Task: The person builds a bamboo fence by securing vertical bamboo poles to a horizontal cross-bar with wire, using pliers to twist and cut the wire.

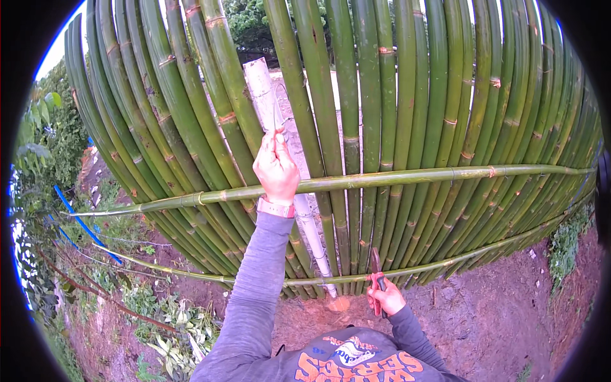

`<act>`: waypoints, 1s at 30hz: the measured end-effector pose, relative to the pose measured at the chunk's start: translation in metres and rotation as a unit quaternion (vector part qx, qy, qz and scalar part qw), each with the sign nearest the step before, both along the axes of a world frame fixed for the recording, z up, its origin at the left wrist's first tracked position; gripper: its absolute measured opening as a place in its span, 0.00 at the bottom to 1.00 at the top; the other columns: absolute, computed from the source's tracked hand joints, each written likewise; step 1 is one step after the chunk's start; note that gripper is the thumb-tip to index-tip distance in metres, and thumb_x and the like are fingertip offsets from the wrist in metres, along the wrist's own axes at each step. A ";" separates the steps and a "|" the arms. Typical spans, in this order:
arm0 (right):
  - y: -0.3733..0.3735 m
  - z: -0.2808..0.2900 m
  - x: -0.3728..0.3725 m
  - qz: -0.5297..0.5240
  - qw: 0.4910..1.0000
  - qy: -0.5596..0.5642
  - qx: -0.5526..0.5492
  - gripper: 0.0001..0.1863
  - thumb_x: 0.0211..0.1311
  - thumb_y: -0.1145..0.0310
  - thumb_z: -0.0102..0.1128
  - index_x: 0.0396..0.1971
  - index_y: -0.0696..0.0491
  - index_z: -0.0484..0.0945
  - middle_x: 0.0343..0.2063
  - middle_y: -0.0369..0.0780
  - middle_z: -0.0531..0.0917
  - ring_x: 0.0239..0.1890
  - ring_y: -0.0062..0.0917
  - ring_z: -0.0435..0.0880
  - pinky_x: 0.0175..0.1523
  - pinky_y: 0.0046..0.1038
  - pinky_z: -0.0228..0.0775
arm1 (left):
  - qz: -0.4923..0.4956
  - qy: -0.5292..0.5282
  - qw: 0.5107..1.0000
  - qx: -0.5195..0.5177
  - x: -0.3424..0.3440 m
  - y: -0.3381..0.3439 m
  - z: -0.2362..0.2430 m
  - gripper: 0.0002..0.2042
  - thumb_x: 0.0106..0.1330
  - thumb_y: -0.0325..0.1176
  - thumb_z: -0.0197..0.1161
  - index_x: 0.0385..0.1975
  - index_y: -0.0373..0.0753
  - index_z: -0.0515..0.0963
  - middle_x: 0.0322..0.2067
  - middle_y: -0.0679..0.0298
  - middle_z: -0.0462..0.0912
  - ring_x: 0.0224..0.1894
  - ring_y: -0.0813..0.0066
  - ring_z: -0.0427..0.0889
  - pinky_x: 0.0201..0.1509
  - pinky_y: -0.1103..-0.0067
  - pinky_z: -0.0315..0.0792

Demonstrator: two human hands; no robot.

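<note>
My left hand (276, 169) is raised in front of the upper part of a pale white post (258, 79), its fingers pinched on a thin wire (275, 108) that curves upward from them. The post stands between upright green bamboo poles (312, 108), and a horizontal bamboo rail (375, 179) crosses it behind my left wrist. Lower and to the right, my right hand (386, 298) grips pliers (380, 280) with red-and-dark handles, their jaws pointing up against the poles near the lower bamboo rail (455, 260).
The bamboo wall spans most of the view. At left are leafy bushes (51, 130), blue strips (89, 226) and a thin branch (127, 312). Bare reddish dirt (471, 325) with some weeds (566, 254) lies at the wall's foot.
</note>
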State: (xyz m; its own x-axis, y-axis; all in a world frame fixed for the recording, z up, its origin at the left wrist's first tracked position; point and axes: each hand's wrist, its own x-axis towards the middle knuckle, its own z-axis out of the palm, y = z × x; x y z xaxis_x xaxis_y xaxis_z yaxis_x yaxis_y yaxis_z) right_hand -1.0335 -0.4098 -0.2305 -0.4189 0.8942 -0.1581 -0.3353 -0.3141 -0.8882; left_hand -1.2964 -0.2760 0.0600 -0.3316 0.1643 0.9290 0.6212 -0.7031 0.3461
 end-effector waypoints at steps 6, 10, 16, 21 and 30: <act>0.004 -0.001 0.004 -0.005 1.000 -0.006 0.017 0.25 0.60 0.78 0.56 0.58 0.56 0.65 0.23 0.35 0.74 0.21 0.21 0.75 0.27 0.26 0.70 | 0.023 0.026 0.999 0.041 0.022 -0.026 -0.017 0.11 0.73 0.25 0.54 0.49 0.28 0.78 0.41 0.60 0.84 0.40 0.80 0.80 0.45 0.83 0.74; 0.005 0.001 0.005 -0.018 1.000 -0.003 0.003 0.25 0.60 0.78 0.56 0.59 0.57 0.65 0.22 0.35 0.74 0.21 0.21 0.75 0.27 0.26 0.69 | 0.020 0.015 0.999 0.047 0.027 -0.029 -0.030 0.11 0.73 0.25 0.54 0.48 0.27 0.79 0.41 0.58 0.85 0.41 0.79 0.80 0.46 0.82 0.74; 0.011 0.000 0.003 -0.008 1.000 0.005 -0.002 0.25 0.60 0.78 0.56 0.59 0.58 0.65 0.23 0.35 0.74 0.21 0.21 0.75 0.27 0.26 0.69 | -0.035 -0.031 0.998 0.028 0.026 0.017 -0.026 0.10 0.73 0.27 0.55 0.46 0.29 0.80 0.40 0.62 0.85 0.39 0.81 0.79 0.44 0.82 0.74; 0.016 -0.002 -0.003 0.023 0.999 -0.038 0.014 0.25 0.61 0.75 0.57 0.59 0.56 0.65 0.28 0.34 0.75 0.24 0.21 0.76 0.30 0.26 0.72 | -0.016 -0.045 0.999 -0.009 0.028 0.052 -0.025 0.10 0.73 0.29 0.56 0.46 0.32 0.81 0.32 0.70 0.82 0.29 0.88 0.73 0.31 0.87 0.69; 0.021 -0.008 0.002 0.013 0.999 -0.051 0.008 0.26 0.60 0.75 0.57 0.59 0.55 0.66 0.29 0.33 0.75 0.24 0.20 0.76 0.30 0.25 0.72 | -0.357 -0.250 0.878 -0.198 0.040 0.053 -0.014 0.08 0.74 0.34 0.55 0.42 0.37 0.77 0.20 0.72 0.68 0.15 0.88 0.61 0.14 0.87 0.55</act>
